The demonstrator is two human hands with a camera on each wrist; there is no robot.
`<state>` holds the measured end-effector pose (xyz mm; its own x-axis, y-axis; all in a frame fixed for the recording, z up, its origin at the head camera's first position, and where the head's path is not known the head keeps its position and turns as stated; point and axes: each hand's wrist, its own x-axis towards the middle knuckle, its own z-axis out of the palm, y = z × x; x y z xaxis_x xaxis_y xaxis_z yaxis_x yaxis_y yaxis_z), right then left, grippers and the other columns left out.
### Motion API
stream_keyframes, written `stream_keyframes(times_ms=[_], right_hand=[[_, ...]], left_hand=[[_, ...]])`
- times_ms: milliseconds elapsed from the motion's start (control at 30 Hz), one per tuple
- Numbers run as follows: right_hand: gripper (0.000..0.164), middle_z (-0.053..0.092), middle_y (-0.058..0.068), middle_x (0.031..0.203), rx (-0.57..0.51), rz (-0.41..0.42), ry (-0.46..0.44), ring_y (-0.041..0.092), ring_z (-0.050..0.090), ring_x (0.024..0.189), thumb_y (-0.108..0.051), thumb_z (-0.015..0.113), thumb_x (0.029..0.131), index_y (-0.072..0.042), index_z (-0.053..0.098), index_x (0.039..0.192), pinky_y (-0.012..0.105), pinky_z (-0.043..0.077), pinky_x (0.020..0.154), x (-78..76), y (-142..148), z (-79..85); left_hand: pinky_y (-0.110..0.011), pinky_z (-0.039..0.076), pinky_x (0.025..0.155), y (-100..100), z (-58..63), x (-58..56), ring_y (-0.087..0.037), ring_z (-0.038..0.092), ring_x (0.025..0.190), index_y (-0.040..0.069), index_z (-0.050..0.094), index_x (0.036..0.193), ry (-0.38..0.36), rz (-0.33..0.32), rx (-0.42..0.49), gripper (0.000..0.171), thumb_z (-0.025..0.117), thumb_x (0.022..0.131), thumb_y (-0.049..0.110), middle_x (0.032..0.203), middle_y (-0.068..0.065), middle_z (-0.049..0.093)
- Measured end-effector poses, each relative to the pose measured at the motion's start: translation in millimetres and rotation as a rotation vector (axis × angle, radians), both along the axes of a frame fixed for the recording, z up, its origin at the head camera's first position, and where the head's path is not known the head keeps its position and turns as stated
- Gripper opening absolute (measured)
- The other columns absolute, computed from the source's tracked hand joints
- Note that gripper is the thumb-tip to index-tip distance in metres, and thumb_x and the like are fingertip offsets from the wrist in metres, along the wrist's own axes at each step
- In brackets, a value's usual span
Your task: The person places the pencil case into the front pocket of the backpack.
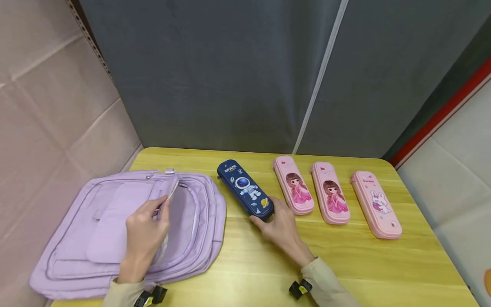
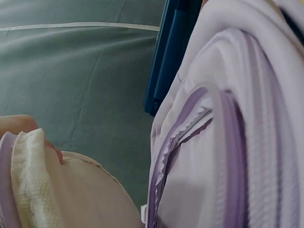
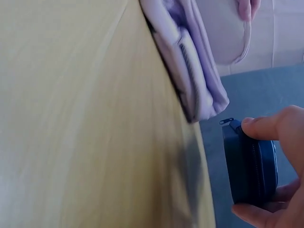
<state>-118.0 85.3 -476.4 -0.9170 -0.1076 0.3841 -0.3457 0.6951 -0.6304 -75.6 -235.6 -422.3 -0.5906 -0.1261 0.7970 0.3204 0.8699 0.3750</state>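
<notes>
A lilac backpack lies on the left of the table, its front pocket unzipped. My left hand pinches the edge of the pocket's front panel and holds it up, away from the bag. In the left wrist view the pocket's zipper edge curves round the opening. My right hand grips the near end of a navy pencil case printed with an astronaut, thumb on one side and fingers on the other. In the right wrist view the case shows its zipper and pull between thumb and fingers.
Three pink pencil cases stand in a row to the right: two with a doll print, the first and the second, then one with a rabbit. A grey curtain hangs behind the wooden table.
</notes>
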Motion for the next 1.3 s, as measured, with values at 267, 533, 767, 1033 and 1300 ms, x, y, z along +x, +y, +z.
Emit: stream_keyframes(times_ms=[267,533,767,1033,1300], right_hand=[[0.076,0.070,0.017,0.116,-0.035,0.066,-0.013,0.027,0.067,0.104,-0.036,0.092,0.071,0.003,0.061,0.128,0.043,0.061,0.088,11.2,-13,16.7],[0.077,0.068,0.014,0.119,-0.065,0.184,-0.084,0.023,0.066,0.105,-0.036,0.092,0.071,0.000,0.060,0.131,0.038,0.063,0.088,18.3,-24,24.8],[0.076,0.068,0.009,0.117,-0.009,0.349,-0.079,0.017,0.066,0.104,-0.035,0.093,0.071,-0.003,0.060,0.131,0.034,0.062,0.093,23.2,-36,26.7],[0.080,0.067,0.011,0.123,0.044,0.480,-0.116,0.020,0.066,0.111,-0.037,0.092,0.072,-0.001,0.058,0.135,0.036,0.059,0.101,21.0,-49,31.5],[0.076,0.064,0.008,0.124,0.096,0.588,-0.141,0.017,0.062,0.109,-0.038,0.090,0.074,-0.008,0.059,0.136,0.032,0.058,0.100,14.8,-65,36.4]], left_hand=[[-0.038,0.055,0.058,-4,5.1,2.1,-0.032,0.070,0.060,-0.002,0.079,0.095,0.020,0.009,0.032,0.013,0.074,0.083,0.001,0.082,-0.017,0.076],[-0.025,0.055,0.060,-8,10.6,3.9,-0.032,0.070,0.058,-0.002,0.079,0.096,0.031,0.030,0.060,0.014,0.074,0.083,0.001,0.082,-0.017,0.076],[-0.007,0.053,0.066,-12,15.7,5.2,-0.033,0.070,0.059,-0.003,0.079,0.097,0.006,0.043,0.064,0.014,0.074,0.084,0.002,0.085,-0.019,0.077],[0.008,0.044,0.073,-18,22.3,5.4,0.023,0.054,0.075,-0.003,0.079,0.095,-0.026,0.074,0.136,0.014,0.075,0.086,0.007,0.087,-0.020,0.077],[0.007,0.046,0.071,-17,30.0,6.3,0.031,0.049,0.078,-0.004,0.079,0.096,-0.038,0.049,0.212,0.013,0.074,0.087,0.004,0.088,-0.023,0.076]])
